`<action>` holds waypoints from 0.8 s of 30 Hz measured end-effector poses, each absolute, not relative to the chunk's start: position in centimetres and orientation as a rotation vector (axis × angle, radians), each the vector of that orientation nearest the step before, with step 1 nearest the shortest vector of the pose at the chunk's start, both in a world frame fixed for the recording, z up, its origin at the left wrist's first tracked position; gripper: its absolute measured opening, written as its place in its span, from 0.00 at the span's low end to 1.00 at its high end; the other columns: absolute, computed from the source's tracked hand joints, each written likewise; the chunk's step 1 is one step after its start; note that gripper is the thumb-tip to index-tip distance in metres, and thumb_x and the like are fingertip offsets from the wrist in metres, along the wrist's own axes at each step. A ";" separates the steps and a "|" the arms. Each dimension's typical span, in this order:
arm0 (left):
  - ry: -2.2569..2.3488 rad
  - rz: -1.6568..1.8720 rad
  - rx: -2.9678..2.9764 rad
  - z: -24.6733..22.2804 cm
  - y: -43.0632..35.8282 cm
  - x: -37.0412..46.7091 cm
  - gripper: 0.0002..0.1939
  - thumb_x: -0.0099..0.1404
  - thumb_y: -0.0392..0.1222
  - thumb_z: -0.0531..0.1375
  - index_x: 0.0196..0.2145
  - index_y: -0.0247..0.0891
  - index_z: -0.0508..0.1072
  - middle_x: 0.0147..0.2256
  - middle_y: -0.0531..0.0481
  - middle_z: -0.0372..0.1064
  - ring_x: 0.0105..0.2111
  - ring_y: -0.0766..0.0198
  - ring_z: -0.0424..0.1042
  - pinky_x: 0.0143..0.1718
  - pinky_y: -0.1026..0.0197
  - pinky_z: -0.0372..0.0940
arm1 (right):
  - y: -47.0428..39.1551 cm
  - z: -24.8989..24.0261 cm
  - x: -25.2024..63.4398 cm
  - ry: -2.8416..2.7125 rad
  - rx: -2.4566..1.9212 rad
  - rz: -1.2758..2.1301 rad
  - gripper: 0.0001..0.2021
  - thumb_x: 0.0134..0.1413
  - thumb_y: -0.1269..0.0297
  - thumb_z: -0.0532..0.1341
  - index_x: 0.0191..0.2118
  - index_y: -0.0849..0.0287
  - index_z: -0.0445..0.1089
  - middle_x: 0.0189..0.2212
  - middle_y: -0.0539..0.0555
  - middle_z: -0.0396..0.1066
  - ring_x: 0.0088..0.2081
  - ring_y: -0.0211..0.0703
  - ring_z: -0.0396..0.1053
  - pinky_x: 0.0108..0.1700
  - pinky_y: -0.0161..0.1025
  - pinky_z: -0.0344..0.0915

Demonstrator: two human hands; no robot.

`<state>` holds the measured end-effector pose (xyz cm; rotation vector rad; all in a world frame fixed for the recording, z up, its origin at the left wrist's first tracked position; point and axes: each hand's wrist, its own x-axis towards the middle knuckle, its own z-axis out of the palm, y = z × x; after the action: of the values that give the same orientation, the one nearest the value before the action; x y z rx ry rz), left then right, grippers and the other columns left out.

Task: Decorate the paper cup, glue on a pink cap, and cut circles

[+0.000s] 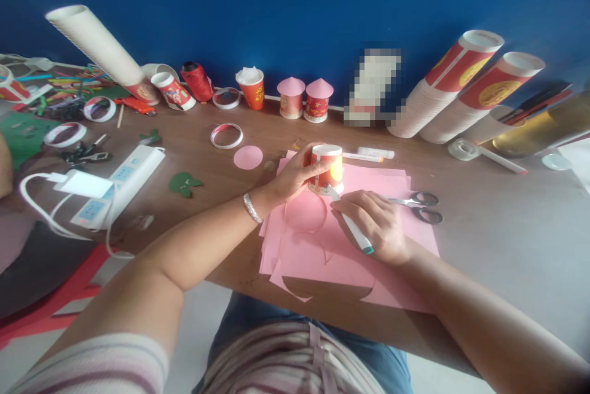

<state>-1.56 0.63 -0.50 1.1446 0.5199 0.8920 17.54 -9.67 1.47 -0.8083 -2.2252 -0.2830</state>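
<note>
My left hand is wrapped round a red and white paper cup with a yellow patch on its side. In my right hand is a white marker with a teal end; its tip meets the lower edge of the cup. Under both hands lies a stack of pink paper sheets with round cuts in it. Scissors with dark handles rest on the stack's right side. Behind the cup lie a marker cap or pen and another slim pen.
Two cups with pink cone tops stand by the blue wall. Tall cup stacks lean at the right, another stack at the left. A power strip, tape rolls, a pink disc and green paper lie left.
</note>
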 end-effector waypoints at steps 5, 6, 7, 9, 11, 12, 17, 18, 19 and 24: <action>0.468 0.901 1.009 -0.1 0.7 -1.4 0.16 0.62 0.49 0.70 0.44 0.39 0.76 0.38 0.49 0.73 0.40 0.61 0.73 0.43 0.57 0.67 | -9.8 1.6 17.6 -2.243 -0.804 -0.282 0.12 0.67 0.76 0.56 0.51 0.57 0.70 0.36 0.55 0.76 0.36 0.44 0.75 0.37 0.43 0.74; 0.454 0.893 0.983 -0.1 0.8 -1.3 0.16 0.62 0.49 0.70 0.44 0.39 0.77 0.38 0.49 0.73 0.40 0.60 0.73 0.43 0.57 0.68 | -9.8 1.7 17.6 -2.240 -0.806 -0.276 0.12 0.67 0.76 0.56 0.51 0.58 0.70 0.37 0.56 0.76 0.39 0.46 0.76 0.39 0.44 0.75; 0.445 0.886 0.958 -0.1 0.9 -1.3 0.16 0.63 0.48 0.70 0.45 0.39 0.78 0.40 0.48 0.74 0.41 0.60 0.73 0.43 0.56 0.68 | -9.8 1.7 17.5 -2.232 -0.807 -0.277 0.11 0.67 0.76 0.56 0.51 0.58 0.69 0.37 0.57 0.76 0.41 0.48 0.77 0.41 0.45 0.76; 0.434 0.887 0.918 -0.2 1.0 -1.4 0.17 0.63 0.47 0.70 0.49 0.41 0.78 0.45 0.47 0.75 0.45 0.57 0.74 0.46 0.54 0.69 | -9.8 1.9 17.4 -2.214 -0.809 -0.292 0.10 0.67 0.75 0.58 0.50 0.60 0.69 0.38 0.59 0.77 0.46 0.52 0.77 0.43 0.47 0.76; 0.428 0.899 0.896 -0.3 1.1 -1.4 0.19 0.64 0.46 0.69 0.52 0.44 0.78 0.50 0.46 0.75 0.49 0.55 0.74 0.49 0.53 0.69 | -9.7 1.8 17.3 -2.206 -0.814 -0.296 0.09 0.67 0.75 0.58 0.50 0.61 0.69 0.38 0.59 0.77 0.49 0.55 0.77 0.44 0.48 0.76; 0.429 0.904 0.892 -0.4 1.1 -1.4 0.18 0.64 0.46 0.68 0.52 0.44 0.78 0.50 0.46 0.75 0.49 0.55 0.74 0.50 0.53 0.69 | -9.7 1.7 17.2 -2.206 -0.818 -0.289 0.09 0.68 0.75 0.58 0.51 0.61 0.69 0.39 0.59 0.77 0.50 0.55 0.77 0.44 0.48 0.77; 0.459 0.921 0.917 -0.5 1.0 -1.3 0.16 0.65 0.47 0.67 0.49 0.42 0.79 0.49 0.47 0.76 0.50 0.56 0.74 0.50 0.54 0.69 | -9.5 0.9 17.2 -2.224 -0.797 -0.235 0.11 0.70 0.75 0.54 0.52 0.62 0.70 0.42 0.61 0.79 0.52 0.55 0.77 0.47 0.50 0.77; 0.469 0.915 0.940 -0.5 0.9 -1.3 0.16 0.65 0.47 0.68 0.49 0.41 0.78 0.48 0.46 0.76 0.49 0.56 0.74 0.50 0.55 0.69 | -9.5 0.7 17.2 -2.230 -0.792 -0.228 0.11 0.69 0.75 0.55 0.52 0.62 0.70 0.42 0.61 0.79 0.52 0.54 0.77 0.47 0.50 0.77; 0.483 0.904 0.970 -0.5 0.9 -1.2 0.16 0.64 0.47 0.69 0.48 0.40 0.78 0.46 0.46 0.76 0.47 0.57 0.75 0.49 0.55 0.69 | -9.5 0.6 17.2 -2.239 -0.786 -0.222 0.11 0.69 0.75 0.55 0.52 0.62 0.70 0.42 0.61 0.79 0.52 0.54 0.77 0.47 0.49 0.77; 0.535 0.912 1.021 -0.4 0.7 -1.1 0.16 0.62 0.47 0.71 0.44 0.38 0.76 0.37 0.50 0.74 0.38 0.62 0.75 0.42 0.58 0.70 | -9.5 0.5 17.2 -2.272 -0.729 -0.230 0.12 0.68 0.76 0.56 0.51 0.59 0.71 0.41 0.59 0.79 0.50 0.50 0.78 0.45 0.46 0.78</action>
<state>-1.15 0.65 -0.42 1.0206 0.5353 0.9120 17.17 -9.51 0.54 -0.7288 -2.2719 -0.2305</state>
